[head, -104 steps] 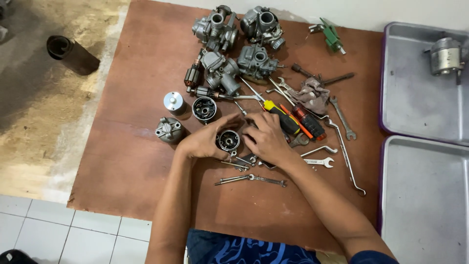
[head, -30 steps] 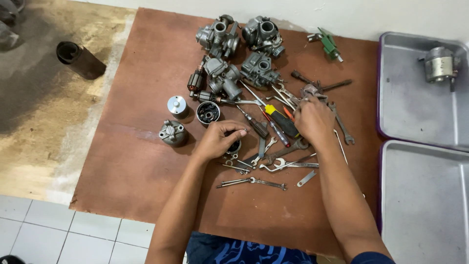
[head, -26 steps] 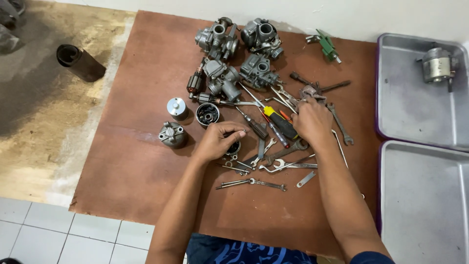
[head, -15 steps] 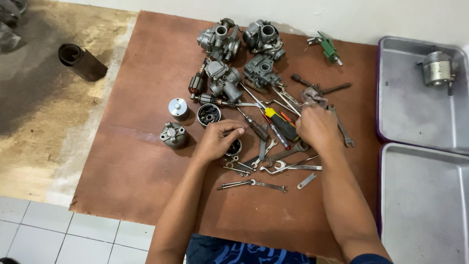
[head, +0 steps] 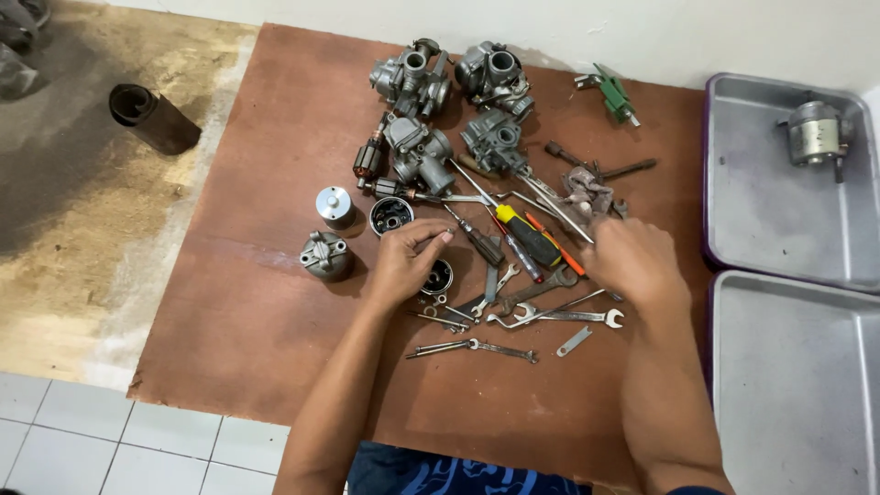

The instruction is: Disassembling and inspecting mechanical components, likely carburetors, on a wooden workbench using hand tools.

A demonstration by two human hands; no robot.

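Brown board (head: 275, 312); left hand (head: 403, 261) half-hiding round housing (head: 438, 277), right hand (head: 632, 261) grip unclear.

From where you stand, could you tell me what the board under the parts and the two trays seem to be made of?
The board looks like reddish-brown hardboard or plywood: matte, with chipped edges. The trays look like dull grey metal, perhaps aluminium or steel: soft sheen, rolled rims.
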